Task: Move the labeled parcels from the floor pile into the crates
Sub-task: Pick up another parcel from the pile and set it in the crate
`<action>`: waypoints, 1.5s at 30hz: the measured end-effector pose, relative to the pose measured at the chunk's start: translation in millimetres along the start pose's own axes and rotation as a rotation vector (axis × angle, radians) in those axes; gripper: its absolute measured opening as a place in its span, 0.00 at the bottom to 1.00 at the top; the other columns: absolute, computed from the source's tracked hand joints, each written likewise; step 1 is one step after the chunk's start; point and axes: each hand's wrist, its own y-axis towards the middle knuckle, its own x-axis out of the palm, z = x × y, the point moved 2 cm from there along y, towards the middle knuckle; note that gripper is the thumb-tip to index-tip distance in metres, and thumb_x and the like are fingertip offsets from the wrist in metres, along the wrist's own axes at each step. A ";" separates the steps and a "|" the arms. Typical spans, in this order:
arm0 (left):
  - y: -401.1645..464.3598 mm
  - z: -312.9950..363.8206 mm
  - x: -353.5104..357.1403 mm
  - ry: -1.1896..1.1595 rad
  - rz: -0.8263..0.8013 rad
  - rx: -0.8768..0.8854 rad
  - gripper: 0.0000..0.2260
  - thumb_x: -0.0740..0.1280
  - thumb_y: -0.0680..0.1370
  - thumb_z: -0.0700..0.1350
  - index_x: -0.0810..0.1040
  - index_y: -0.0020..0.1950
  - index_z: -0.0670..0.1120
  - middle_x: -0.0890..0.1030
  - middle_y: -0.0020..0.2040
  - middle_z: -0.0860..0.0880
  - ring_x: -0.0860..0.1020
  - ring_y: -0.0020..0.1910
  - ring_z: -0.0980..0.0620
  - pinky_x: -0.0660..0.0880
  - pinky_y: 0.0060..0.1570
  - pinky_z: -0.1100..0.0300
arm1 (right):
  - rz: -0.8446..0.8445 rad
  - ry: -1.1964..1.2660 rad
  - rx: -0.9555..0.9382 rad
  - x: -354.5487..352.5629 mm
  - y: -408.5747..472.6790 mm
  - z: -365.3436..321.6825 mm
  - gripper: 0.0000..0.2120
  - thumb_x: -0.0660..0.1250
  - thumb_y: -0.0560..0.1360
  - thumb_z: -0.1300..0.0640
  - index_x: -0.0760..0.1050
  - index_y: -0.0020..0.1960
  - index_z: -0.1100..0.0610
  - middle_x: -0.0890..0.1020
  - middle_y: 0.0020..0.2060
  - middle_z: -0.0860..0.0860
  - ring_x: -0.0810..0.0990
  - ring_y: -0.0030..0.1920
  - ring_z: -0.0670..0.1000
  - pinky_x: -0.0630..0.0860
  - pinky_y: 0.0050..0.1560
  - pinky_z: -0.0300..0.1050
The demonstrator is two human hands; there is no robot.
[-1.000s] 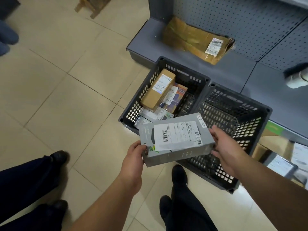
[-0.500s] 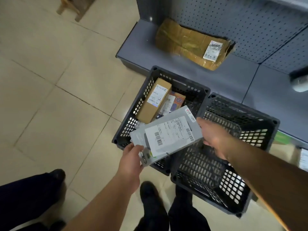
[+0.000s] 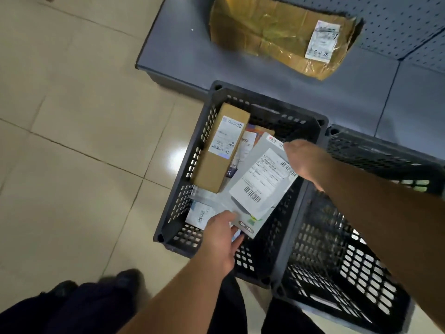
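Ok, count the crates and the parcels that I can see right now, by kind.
Crates: 2, left crate and right crate.
Brown parcels: 2, box in the left crate, wrapped one on the shelf.
Grey parcel held by both hands: 1.
Total: 5, not counting partly hidden parcels.

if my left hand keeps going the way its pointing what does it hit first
Probably the grey box that the left hand already holds, then the brown box in the left crate; depth is unclear.

Grey box [image 3: 258, 186]: white shipping label with barcodes, print too small to read; near-end oval badge reads "20w", further characters unclear. Long brown carton [image 3: 220, 150]: white label, barcode, text illegible. Tan parcel [image 3: 284, 36] on shelf: white label, unreadable.
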 end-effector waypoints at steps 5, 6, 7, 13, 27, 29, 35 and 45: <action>52.3 3.1 19.5 -0.078 -0.027 -0.068 0.12 0.69 0.76 0.40 0.82 0.58 0.46 0.88 0.45 0.48 0.84 0.55 0.47 0.82 0.53 0.52 | -0.002 -0.191 0.036 22.3 55.9 5.4 0.26 0.45 0.82 0.46 0.66 0.74 0.55 0.70 0.70 0.63 0.71 0.66 0.66 0.72 0.64 0.60; 61.5 3.0 23.8 -0.093 -0.033 -0.083 0.11 0.69 0.76 0.41 0.82 0.58 0.46 0.88 0.45 0.49 0.85 0.54 0.46 0.82 0.53 0.52 | -0.007 -0.188 0.055 25.9 63.4 6.5 0.26 0.45 0.82 0.46 0.63 0.76 0.52 0.68 0.72 0.63 0.71 0.67 0.67 0.73 0.64 0.60; 69.4 3.1 27.9 -0.106 -0.041 -0.097 0.11 0.69 0.76 0.42 0.82 0.58 0.46 0.88 0.44 0.48 0.85 0.54 0.46 0.82 0.55 0.51 | -0.007 -0.165 0.069 29.6 70.9 7.3 0.25 0.47 0.82 0.47 0.62 0.77 0.52 0.68 0.72 0.64 0.71 0.67 0.66 0.73 0.63 0.58; 111.6 14.6 43.6 -0.128 -0.043 -0.104 0.10 0.69 0.77 0.43 0.82 0.57 0.45 0.88 0.41 0.49 0.84 0.52 0.45 0.81 0.59 0.49 | 0.031 0.009 0.133 45.4 109.3 -3.3 0.26 0.52 0.82 0.47 0.63 0.76 0.56 0.71 0.69 0.63 0.75 0.63 0.65 0.76 0.63 0.60; 140.4 36.1 80.3 -0.289 -0.069 -0.067 0.09 0.66 0.77 0.36 0.81 0.53 0.45 0.86 0.33 0.50 0.84 0.49 0.47 0.83 0.53 0.54 | 0.194 0.678 0.280 85.5 117.2 3.5 0.26 0.63 0.75 0.53 0.68 0.72 0.56 0.74 0.67 0.57 0.78 0.59 0.59 0.79 0.55 0.55; 139.5 39.3 82.1 -0.243 -0.063 -0.073 0.08 0.65 0.77 0.37 0.81 0.54 0.45 0.85 0.32 0.51 0.84 0.48 0.48 0.83 0.54 0.55 | 0.072 0.722 0.298 100.8 109.6 6.1 0.24 0.64 0.75 0.54 0.69 0.71 0.58 0.77 0.64 0.58 0.79 0.60 0.61 0.78 0.58 0.56; 122.4 39.4 65.3 0.022 -0.041 -0.105 0.02 0.69 0.79 0.45 0.79 0.48 0.52 0.83 0.50 0.51 0.82 0.53 0.52 0.83 0.50 0.57 | -0.017 0.652 0.347 96.8 105.7 1.9 0.24 0.63 0.78 0.50 0.66 0.72 0.51 0.78 0.62 0.53 0.78 0.57 0.56 0.75 0.59 0.52; 44.0 29.3 14.2 0.320 -0.056 0.051 0.14 0.66 0.80 0.45 0.74 0.66 0.51 0.83 0.56 0.51 0.81 0.56 0.55 0.78 0.45 0.61 | 0.035 0.612 0.208 81.5 -4.6 11.4 0.21 0.55 0.84 0.55 0.64 0.75 0.60 0.68 0.72 0.61 0.70 0.70 0.61 0.70 0.67 0.54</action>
